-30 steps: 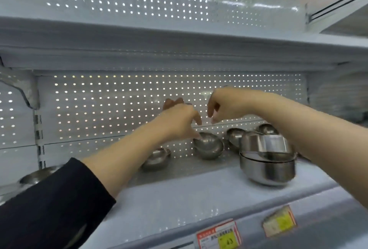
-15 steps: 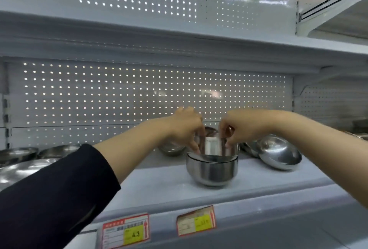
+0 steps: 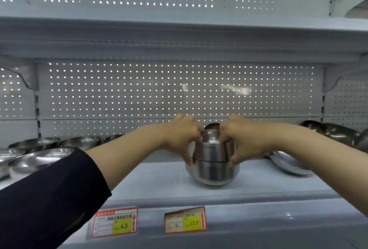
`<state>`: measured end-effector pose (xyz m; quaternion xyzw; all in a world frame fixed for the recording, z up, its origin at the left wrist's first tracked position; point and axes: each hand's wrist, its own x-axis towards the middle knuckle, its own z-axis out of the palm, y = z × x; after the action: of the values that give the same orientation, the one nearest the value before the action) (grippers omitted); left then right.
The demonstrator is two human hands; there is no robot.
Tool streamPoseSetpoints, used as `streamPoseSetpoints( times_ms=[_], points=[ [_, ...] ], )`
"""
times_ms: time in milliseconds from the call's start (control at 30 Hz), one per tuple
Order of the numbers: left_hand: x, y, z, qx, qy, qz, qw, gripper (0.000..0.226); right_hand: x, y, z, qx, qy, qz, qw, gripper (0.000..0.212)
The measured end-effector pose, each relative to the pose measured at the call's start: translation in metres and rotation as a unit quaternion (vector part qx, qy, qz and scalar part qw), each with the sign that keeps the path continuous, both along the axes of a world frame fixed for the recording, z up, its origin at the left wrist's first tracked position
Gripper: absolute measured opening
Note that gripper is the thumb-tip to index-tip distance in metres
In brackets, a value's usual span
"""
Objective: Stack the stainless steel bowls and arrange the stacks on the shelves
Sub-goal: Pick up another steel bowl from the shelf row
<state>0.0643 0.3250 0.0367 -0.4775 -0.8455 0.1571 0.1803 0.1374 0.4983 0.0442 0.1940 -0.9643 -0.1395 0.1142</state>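
A stack of stainless steel bowls (image 3: 213, 166) stands on the white shelf (image 3: 159, 181), near its front edge. The left hand (image 3: 184, 136) and right hand (image 3: 240, 139) grip the stack's upper bowls from either side, fingers curled down around the rims. How many bowls are nested is hard to tell. A small bowl (image 3: 212, 126) behind is mostly hidden. Loose bowls (image 3: 39, 156) lie at left; tilted ones (image 3: 330, 132) at right are cut off. Perforated back panel (image 3: 159, 89) behind; price tags (image 3: 115, 222) below.
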Motion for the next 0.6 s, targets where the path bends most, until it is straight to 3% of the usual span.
streamPoseSetpoints(
  times_ms=[300, 600],
  points=[
    [-0.006, -0.021, 0.001, -0.006, 0.033, -0.027, 0.999, 0.035, -0.021, -0.010, -0.003, 0.029, 0.004, 0.052, 0.998, 0.033],
    [-0.021, -0.147, 0.014, -0.001, 0.060, 0.074, 0.995, 0.043, -0.070, -0.130, 0.004, 0.004, 0.030, 0.126, 0.992, 0.039]
  ],
)
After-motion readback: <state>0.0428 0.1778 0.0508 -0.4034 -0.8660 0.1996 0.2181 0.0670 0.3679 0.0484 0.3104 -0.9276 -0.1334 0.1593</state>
